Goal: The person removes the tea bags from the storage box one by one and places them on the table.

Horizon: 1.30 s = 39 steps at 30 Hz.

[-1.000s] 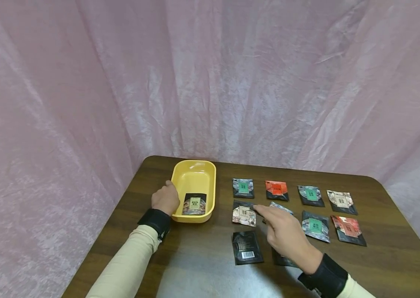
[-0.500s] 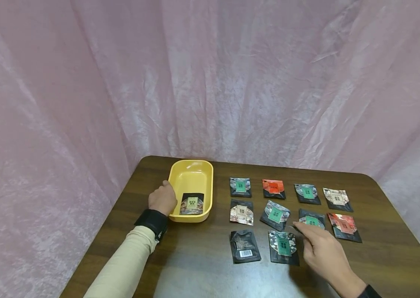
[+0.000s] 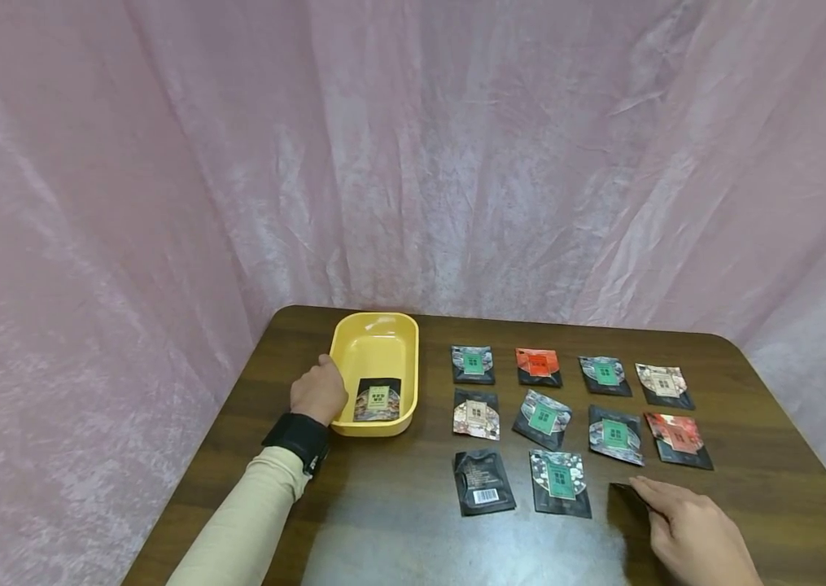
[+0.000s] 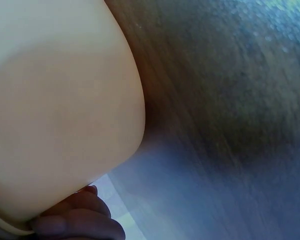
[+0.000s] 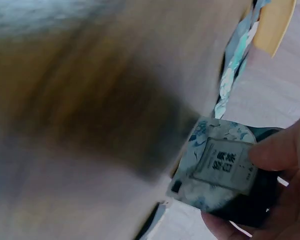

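Note:
My left hand (image 3: 319,391) grips the left rim of a yellow tray (image 3: 414,358) in the head view. Inside that tray, a dark sachet with a pale label (image 3: 378,400) lies at the near end. Curled fingers (image 4: 85,220) show low in the left wrist view. At the front right, my right hand (image 3: 698,525) pinches a sachet (image 5: 222,162) between thumb and fingers. The right wrist view shows its patterned front, pale label and dark end; in the head view it appears nearly edge-on. Just left of it lies a green-labelled sachet (image 3: 561,482).
Several more sachets lie in loose rows on the brown wooden table (image 3: 398,521), among them a red one (image 3: 538,367) and a black one with its barcode side up (image 3: 483,482). A pink velvety curtain (image 3: 413,163) hangs behind the table.
My right hand has moved right and toward me over the sachets, and now has one in its fingers, lifted away from the front row. My left hand keeps its grip on the tray.

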Tool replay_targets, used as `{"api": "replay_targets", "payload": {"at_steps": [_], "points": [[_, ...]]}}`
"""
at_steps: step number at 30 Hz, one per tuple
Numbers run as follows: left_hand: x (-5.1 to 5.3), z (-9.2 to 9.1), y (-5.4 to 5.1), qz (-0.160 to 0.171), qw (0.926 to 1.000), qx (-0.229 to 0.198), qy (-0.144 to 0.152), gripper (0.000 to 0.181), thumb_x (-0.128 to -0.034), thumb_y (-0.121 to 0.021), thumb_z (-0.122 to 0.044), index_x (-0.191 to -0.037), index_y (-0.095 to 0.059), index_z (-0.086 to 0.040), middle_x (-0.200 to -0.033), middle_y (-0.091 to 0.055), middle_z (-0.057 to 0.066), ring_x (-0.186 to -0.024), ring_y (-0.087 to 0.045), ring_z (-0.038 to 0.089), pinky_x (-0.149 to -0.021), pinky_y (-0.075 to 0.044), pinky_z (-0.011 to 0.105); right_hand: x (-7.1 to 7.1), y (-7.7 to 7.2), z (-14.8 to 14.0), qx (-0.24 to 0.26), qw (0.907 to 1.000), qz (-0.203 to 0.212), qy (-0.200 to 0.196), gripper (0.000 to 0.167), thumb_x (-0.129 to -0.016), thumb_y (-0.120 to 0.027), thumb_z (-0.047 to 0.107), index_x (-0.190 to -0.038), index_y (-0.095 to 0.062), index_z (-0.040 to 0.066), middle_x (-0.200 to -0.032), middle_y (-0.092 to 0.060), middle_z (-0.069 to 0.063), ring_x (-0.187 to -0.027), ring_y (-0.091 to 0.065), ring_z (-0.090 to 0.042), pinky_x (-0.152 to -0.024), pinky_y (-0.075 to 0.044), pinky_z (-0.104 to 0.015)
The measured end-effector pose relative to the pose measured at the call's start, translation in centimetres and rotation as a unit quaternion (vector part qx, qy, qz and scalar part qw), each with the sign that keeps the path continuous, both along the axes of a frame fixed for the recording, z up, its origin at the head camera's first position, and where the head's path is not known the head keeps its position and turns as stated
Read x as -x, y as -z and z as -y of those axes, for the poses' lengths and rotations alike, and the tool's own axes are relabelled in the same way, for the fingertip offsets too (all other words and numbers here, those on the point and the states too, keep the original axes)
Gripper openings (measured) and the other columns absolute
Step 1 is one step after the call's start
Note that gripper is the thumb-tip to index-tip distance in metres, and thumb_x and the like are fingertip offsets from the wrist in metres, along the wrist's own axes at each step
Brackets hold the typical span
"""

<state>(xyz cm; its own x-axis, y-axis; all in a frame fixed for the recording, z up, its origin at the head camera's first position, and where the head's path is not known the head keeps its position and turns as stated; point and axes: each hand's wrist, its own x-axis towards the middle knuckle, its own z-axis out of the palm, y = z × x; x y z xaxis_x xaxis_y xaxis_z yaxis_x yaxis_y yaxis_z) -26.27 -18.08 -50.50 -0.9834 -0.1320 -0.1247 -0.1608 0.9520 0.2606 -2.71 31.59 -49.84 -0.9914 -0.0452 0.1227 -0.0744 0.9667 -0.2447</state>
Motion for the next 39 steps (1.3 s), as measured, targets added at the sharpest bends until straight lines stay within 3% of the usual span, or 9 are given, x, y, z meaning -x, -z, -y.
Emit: {"api": "replay_targets", "payload": {"at_steps": [5,10,15,17,20,23,26,39], "points": [[0.1,0.0,0.0,0.005,1.0000,0.000,0.003,0.042,-0.0964,-0.066,-0.020,-0.124,-0.049,0.005,-0.094,-0.067,0.020,-0.078,-0.066,0.031,-0.074,-0.059,0.051,0.4,0.6,-0.4,-0.015,0.9980,0.061,-0.004,0.051,-0.085,-0.067,-0.001,-0.135,-0.073,0.008,-0.133,-0.076,-0.016,-0.113,-0.076,-0.038,-0.071,-0.053,-0.041],[0.0,0.0,-0.2,0.004,1.0000,-0.004,0.000,0.041,-0.0967,-0.066,-0.020,-0.124,-0.049,0.005,-0.093,-0.066,0.019,-0.078,-0.065,0.031,-0.074,-0.058,0.050,1.0,1.2,-0.9,-0.019,0.9925,0.116,-0.032,0.050,-0.087,-0.066,-0.001,-0.137,-0.071,0.006,-0.140,-0.071,-0.021,-0.120,-0.073,-0.043,-0.077,-0.058,-0.043],[0.0,0.0,-0.3,0.006,1.0000,-0.006,-0.002,0.040,-0.0972,-0.066,-0.019,-0.125,-0.049,0.005,-0.092,-0.064,0.018,-0.078,-0.065,0.030,-0.073,-0.057,0.048,1.3,1.8,-1.1,-0.018,0.9872,0.144,-0.066,0.052,-0.090,-0.069,-0.002,-0.140,-0.069,0.008,-0.148,-0.065,-0.021,-0.127,-0.069,-0.045,-0.080,-0.058,-0.042],[0.0,0.0,-0.3,0.007,0.9999,-0.007,-0.002,0.041,-0.0971,-0.066,-0.019,-0.126,-0.049,0.005,-0.092,-0.064,0.018,-0.078,-0.065,0.030,-0.073,-0.057,0.048,1.4,2.0,-1.2,-0.011,0.9846,0.155,-0.079,0.051,-0.091,-0.071,0.000,-0.142,-0.068,0.006,-0.151,-0.062,-0.023,-0.130,-0.066,-0.047,-0.086,-0.060,-0.048],[0.0,0.0,-0.2,0.008,0.9999,-0.007,-0.005,0.042,-0.0970,-0.066,-0.019,-0.127,-0.049,0.005,-0.093,-0.065,0.018,-0.079,-0.065,0.030,-0.074,-0.057,0.049,1.6,2.1,-1.3,0.008,0.9796,0.179,-0.091,0.053,-0.095,-0.076,0.014,-0.145,-0.064,0.003,-0.155,-0.056,-0.028,-0.135,-0.061,-0.052,-0.094,-0.058,-0.058],[0.1,0.0,0.0,0.007,0.9999,-0.005,-0.005,0.042,-0.0971,-0.066,-0.020,-0.127,-0.049,0.004,-0.093,-0.065,0.018,-0.079,-0.065,0.030,-0.075,-0.058,0.049,1.8,2.0,-1.3,0.031,0.9725,0.216,-0.083,0.067,-0.097,-0.076,0.038,-0.149,-0.059,0.000,-0.160,-0.049,-0.032,-0.140,-0.054,-0.058,-0.098,-0.054,-0.065],[0.1,0.0,0.1,0.012,0.9999,-0.005,-0.006,0.041,-0.0976,-0.066,-0.020,-0.126,-0.049,0.003,-0.093,-0.065,0.018,-0.079,-0.065,0.030,-0.074,-0.057,0.048,1.9,1.9,-1.2,0.043,0.9662,0.243,-0.075,0.077,-0.097,-0.072,0.052,-0.151,-0.056,-0.001,-0.162,-0.044,-0.035,-0.142,-0.048,-0.062,-0.101,-0.050,-0.071],[0.1,-0.2,-0.1,0.020,0.9997,-0.008,-0.011,0.044,-0.0973,-0.069,-0.021,-0.128,-0.048,0.003,-0.093,-0.064,0.017,-0.079,-0.065,0.030,-0.074,-0.058,0.047,2.1,2.1,-1.5,0.043,0.9660,0.241,-0.083,0.075,-0.098,-0.072,0.049,-0.150,-0.056,-0.004,-0.160,-0.045,-0.037,-0.143,-0.047,-0.062,-0.101,-0.050,-0.071]]}}
